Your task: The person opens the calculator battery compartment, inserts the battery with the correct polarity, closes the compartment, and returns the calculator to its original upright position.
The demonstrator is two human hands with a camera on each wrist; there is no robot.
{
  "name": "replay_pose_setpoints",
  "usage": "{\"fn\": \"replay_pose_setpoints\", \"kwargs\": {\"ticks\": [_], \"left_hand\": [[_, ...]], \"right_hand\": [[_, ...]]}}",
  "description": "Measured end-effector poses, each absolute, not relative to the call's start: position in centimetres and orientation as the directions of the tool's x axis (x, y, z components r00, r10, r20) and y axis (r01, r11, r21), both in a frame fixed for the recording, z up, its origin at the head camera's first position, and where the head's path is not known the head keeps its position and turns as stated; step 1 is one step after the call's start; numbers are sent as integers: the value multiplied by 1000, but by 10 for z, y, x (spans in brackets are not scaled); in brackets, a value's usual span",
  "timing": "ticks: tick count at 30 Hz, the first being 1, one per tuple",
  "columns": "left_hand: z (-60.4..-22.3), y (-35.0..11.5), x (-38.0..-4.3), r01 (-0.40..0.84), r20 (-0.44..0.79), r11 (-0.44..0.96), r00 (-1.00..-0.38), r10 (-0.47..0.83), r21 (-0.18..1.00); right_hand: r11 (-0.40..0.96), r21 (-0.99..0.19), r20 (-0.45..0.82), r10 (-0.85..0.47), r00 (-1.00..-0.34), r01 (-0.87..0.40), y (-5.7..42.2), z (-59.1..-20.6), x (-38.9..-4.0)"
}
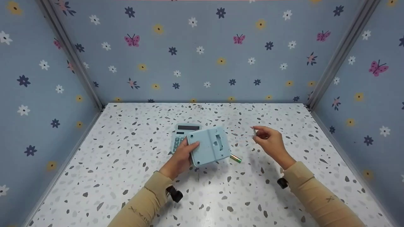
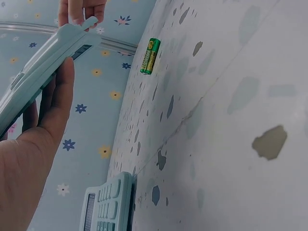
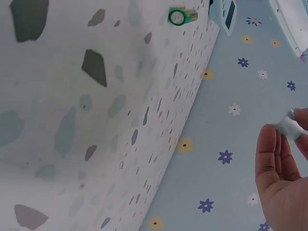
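My left hand (image 1: 180,159) grips a light blue calculator (image 1: 205,153), its back turned up and tilted toward the head camera. On that back, the small battery slot (image 1: 219,142) is uncovered; whether a battery sits inside cannot be made out. Off to the right and apart from the calculator, my right hand (image 1: 272,143) pinches a small light blue battery cover (image 3: 289,126) between thumb and fingers. A green and gold AA battery (image 2: 150,56) lies on the table just beyond the held calculator's lower right corner.
A second light blue calculator (image 1: 187,127) lies face up on the speckled white table (image 1: 126,164), partly hidden behind the held one. Blue flowered panels (image 1: 202,63) enclose the back and both sides.
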State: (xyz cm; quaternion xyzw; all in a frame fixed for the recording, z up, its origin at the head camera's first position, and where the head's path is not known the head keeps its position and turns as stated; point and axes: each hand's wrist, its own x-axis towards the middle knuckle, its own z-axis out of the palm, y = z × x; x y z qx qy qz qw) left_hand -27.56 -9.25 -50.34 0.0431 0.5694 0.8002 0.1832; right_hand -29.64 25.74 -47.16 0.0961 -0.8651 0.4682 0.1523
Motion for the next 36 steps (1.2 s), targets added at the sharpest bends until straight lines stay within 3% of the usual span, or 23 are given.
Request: {"fn": "replay_pose_setpoints", "kwargs": {"ticks": [11, 19, 36], "left_hand": [[-503, -98, -275, -262, -147, -294, -921, 360, 919], [-503, -99, -277, -263, -151, -306, -927, 344, 915], [-502, -100, -277, -243, -137, -297, -932, 337, 924]], "right_hand": [[612, -769, 242, 15, -970, -182, 288, -478, -307], [649, -744, 199, -11, -980, -158, 305, -482, -313], [786, -618, -11, -18, -1000, -7, 336, -497, -323]]}}
